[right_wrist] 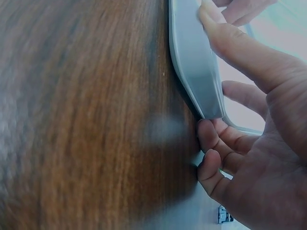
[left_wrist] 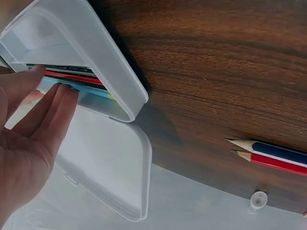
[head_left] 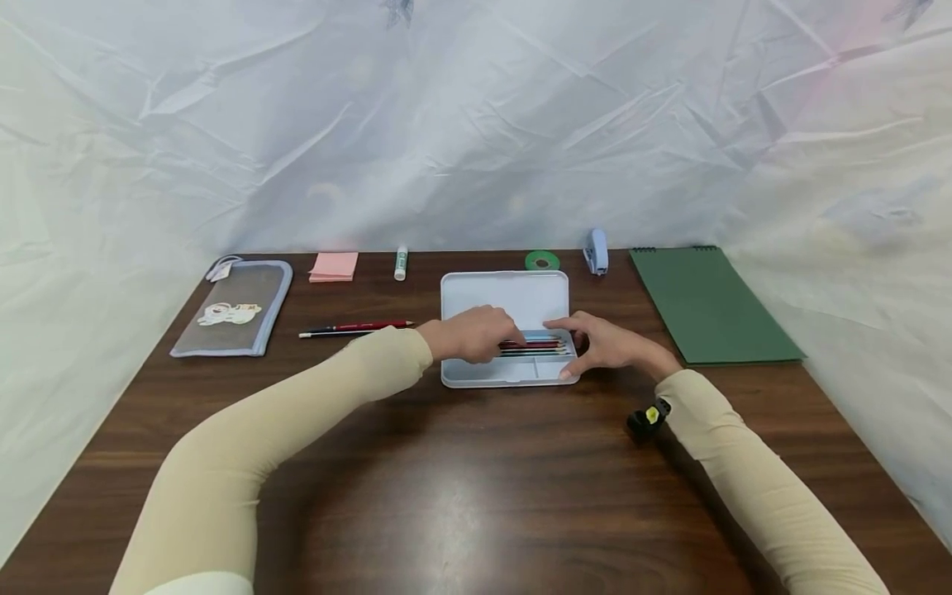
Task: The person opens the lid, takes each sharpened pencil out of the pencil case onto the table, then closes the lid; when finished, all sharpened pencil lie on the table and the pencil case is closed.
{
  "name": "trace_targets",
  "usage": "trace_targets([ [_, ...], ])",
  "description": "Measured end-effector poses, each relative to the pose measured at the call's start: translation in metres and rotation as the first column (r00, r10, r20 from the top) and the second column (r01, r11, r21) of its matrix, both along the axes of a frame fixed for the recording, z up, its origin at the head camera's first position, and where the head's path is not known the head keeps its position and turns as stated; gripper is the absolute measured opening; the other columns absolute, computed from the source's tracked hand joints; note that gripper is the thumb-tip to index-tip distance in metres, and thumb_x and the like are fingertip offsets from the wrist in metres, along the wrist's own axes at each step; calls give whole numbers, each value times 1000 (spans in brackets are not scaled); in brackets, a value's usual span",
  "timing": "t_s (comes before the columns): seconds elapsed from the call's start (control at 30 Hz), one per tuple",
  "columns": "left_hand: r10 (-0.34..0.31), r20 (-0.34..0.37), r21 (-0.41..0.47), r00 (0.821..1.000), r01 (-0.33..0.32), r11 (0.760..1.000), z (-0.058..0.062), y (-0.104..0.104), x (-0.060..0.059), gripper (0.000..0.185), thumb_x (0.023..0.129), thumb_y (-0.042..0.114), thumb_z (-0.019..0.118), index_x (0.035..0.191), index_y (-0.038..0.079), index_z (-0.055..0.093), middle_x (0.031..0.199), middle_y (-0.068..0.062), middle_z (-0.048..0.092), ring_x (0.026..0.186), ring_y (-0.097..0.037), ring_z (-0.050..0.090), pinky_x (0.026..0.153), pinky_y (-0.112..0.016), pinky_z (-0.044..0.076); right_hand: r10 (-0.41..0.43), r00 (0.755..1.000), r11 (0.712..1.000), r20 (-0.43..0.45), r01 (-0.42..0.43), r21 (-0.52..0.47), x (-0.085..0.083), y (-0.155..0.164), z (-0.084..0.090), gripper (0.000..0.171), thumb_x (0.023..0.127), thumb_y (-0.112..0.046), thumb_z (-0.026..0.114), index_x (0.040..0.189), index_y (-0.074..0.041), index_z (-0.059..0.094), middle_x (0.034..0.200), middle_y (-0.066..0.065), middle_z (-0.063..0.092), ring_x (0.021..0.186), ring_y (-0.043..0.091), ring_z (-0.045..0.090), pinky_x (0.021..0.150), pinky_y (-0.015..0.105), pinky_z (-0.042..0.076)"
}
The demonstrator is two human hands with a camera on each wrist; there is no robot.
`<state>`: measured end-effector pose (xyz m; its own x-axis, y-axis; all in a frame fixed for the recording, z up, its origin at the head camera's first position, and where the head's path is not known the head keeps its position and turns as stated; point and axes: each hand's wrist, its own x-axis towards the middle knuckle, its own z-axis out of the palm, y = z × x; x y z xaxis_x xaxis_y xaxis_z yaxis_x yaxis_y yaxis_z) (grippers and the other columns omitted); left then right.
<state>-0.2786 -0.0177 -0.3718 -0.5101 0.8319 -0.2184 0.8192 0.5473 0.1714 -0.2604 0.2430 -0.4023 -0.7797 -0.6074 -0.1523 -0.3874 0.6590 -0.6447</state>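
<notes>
An opened white pencil case (head_left: 476, 383) lies on the table with its lid (head_left: 506, 299) tipped back. Several coloured pencils (head_left: 552, 345) lie lengthwise in its rear compartment; black, red and light blue ones show in the left wrist view. My left hand (head_left: 479, 333) reaches into the case from the left, fairly straight fingertips (left_wrist: 69, 93) touching the light blue pencil and the thumb spread apart beside the black one. With my right hand (head_left: 606, 343) I hold the right end of the case, thumb at its front wall and other fingers curled behind.
Two pencils (head_left: 357, 328), red and dark blue, lie left of the case. Farther left is a mesh zip pouch (head_left: 245, 306). Along the back are pink sticky notes (head_left: 333, 266), a glue stick (head_left: 401, 263), green tape (head_left: 542, 260) and a stapler (head_left: 597, 251). A green notebook (head_left: 717, 306) lies right.
</notes>
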Motion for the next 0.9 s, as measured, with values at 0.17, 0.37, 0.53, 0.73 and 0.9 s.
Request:
trace_targets([
  [0.17, -19, -84, -44, 996, 15, 999, -4, 8, -1, 43, 93, -2, 57, 131, 15, 68, 126, -3, 70, 108, -19, 68, 94, -34, 53, -14, 1000, 1000, -1, 14, 8, 1, 1, -3, 84, 81, -27, 84, 151, -4, 43, 115, 18, 52, 94, 24, 47, 81, 36, 42],
  [0.37, -13, -23, -38, 1000, 12, 999, -2, 7, -3, 47, 91, -8, 55, 131, 14, 68, 130, -4, 69, 113, -19, 66, 95, -33, 53, -13, 1000, 1000, -6, 13, 18, 1, 0, -1, 84, 81, -26, 84, 150, -3, 43, 115, 18, 52, 94, 24, 49, 81, 35, 43],
  [0.53, -24, 14, -29, 1000, 25, 999, 1, 6, -7, 48, 91, -8, 56, 132, 14, 67, 129, -5, 69, 106, -18, 67, 90, -32, 54, -13, 1000, 1000, -2, 13, 25, -1, -1, -1, 85, 80, -27, 84, 150, -4, 43, 115, 18, 52, 95, 25, 47, 81, 35, 42],
  [0.73, -32, 36, -45, 999, 34, 998, 0, 7, -10, 50, 92, -8, 52, 134, 16, 65, 131, -3, 68, 104, -16, 67, 90, -31, 53, -7, 1000, 999, 8, 6, 35, -1, -1, -1, 86, 81, -30, 84, 151, -4, 42, 113, 17, 51, 93, 25, 45, 79, 36, 40],
  [0.9, -20, 33, -47, 999, 21, 999, -1, 9, -10, 49, 94, -6, 55, 136, 17, 64, 131, -4, 68, 108, -18, 67, 95, -32, 53, 0, 1000, 1000, -2, 0, 31, -2, -1, -1, 86, 81, -32, 83, 151, -5, 42, 112, 16, 51, 93, 23, 45, 78, 34, 40],
])
